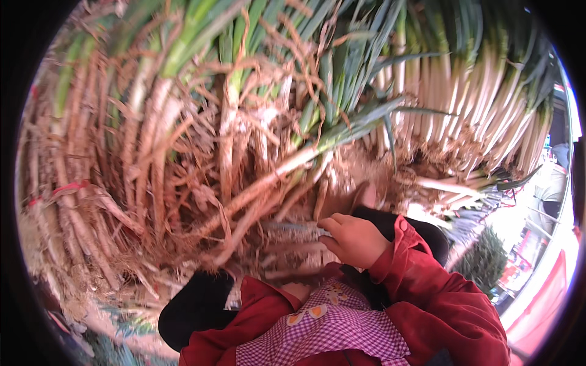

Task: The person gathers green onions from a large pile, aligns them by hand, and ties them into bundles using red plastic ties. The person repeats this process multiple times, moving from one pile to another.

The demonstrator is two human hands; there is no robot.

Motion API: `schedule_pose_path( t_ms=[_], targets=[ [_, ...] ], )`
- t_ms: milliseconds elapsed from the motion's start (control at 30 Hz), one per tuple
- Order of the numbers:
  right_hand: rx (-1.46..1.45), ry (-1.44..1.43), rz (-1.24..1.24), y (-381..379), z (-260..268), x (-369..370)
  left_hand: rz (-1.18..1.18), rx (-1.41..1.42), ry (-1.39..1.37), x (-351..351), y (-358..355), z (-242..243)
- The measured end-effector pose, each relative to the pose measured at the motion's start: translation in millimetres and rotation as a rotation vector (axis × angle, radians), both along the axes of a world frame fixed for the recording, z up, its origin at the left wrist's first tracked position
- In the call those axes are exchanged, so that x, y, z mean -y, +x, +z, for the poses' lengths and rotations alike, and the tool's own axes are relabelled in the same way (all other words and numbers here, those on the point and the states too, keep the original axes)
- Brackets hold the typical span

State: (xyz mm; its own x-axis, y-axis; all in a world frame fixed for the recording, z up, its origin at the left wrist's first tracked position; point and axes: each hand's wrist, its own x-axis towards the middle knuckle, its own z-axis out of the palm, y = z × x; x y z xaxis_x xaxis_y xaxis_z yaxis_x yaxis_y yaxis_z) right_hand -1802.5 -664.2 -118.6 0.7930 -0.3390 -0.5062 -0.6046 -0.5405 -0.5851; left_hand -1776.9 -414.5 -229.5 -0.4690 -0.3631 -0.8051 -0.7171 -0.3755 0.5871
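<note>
My right hand [355, 238] is raised over my lap, its fingers curled and partly spread, with nothing plainly held; its fingertips are close to the root end of a scallion stalk. My left hand [297, 291] lies low by its red sleeve, mostly hidden by the cuff and the checked apron [339, 334], so its grip does not show. In front of me, untrimmed large scallions [158, 110] with dry brown leaves and soiled roots stand in a thick heap. One long scallion [270, 178] leans diagonally across the others towards the lower left.
Cleaned white-stemmed scallions [462, 96] are lined up at the upper right. A few stalks [448, 186] lie below them. Red ties [71, 186] bind stalks at the left. My dark-clad knees flank my lap. Green leaves [114, 350] lie at the lower left.
</note>
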Motion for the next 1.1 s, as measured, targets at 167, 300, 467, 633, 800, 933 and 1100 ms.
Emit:
schedule_pose_path(
  t_ms=[167, 300, 467, 633, 800, 933, 1100],
  targets=[
    [0.240, -0.350, 0.197, 35.6, 21.9, -13.5, -0.061, 0.170, -0.384, 56.7, 35.4, -42.0],
    [0.512, -0.389, 0.096, 60.9, 19.2, -38.1, 0.313, 0.122, -0.749, 64.4, 45.7, -11.2],
    [-0.057, -0.413, 0.320, 11.8, -49.8, -31.7, 0.642, 0.427, -1.091, 51.0, 87.0, 49.3],
    [-0.206, -0.477, 0.053, -30.0, -113.9, -6.5, 0.580, 1.062, -0.936, 24.7, 141.1, 68.8],
    [-0.129, -0.174, -0.400, -36.3, -143.5, -3.6, 0.441, 1.110, -0.797, 25.8, 147.8, 52.6],
    [-0.033, -0.198, -0.800, -25.2, -196.6, -12.0, 0.203, 1.209, -0.982, 42.0, 138.0, 19.9],
    [0.034, -0.390, -1.175, -23.7, -280.0, -1.1, 0.318, 1.118, -1.005, 57.9, 152.8, -4.0]
  ],
)
